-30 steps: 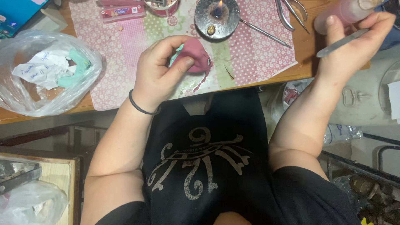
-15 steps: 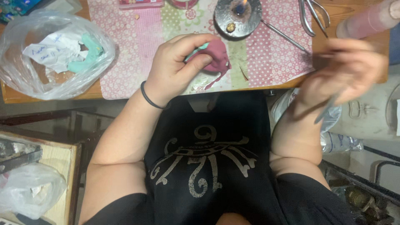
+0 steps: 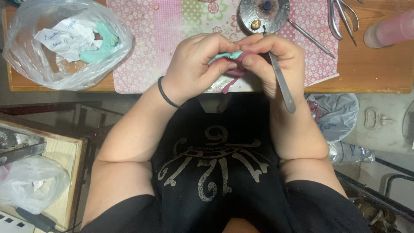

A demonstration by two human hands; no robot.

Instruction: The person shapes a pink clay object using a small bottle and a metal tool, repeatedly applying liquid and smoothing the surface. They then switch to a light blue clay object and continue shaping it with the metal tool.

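My left hand (image 3: 196,64) and my right hand (image 3: 271,62) meet at the wooden table's front edge, over a pink floral cloth (image 3: 142,51). Between their fingers they pinch a small soft piece, teal and dark pink (image 3: 233,60), with a pink strip hanging down from it. My right hand also holds a thin metal tool (image 3: 282,84), its handle pointing down toward my lap. A black band circles my left wrist.
A clear plastic bag (image 3: 64,43) with paper and teal pieces lies at the left. A round metal dish (image 3: 264,13), a metal rod (image 3: 311,39), pliers (image 3: 340,17) and a pink bottle (image 3: 390,29) sit at the back right. A wooden box (image 3: 64,172) stands lower left.
My right hand came in from the far right with the metal tool and joined my left hand on the soft piece. The view shifted slightly up the table.
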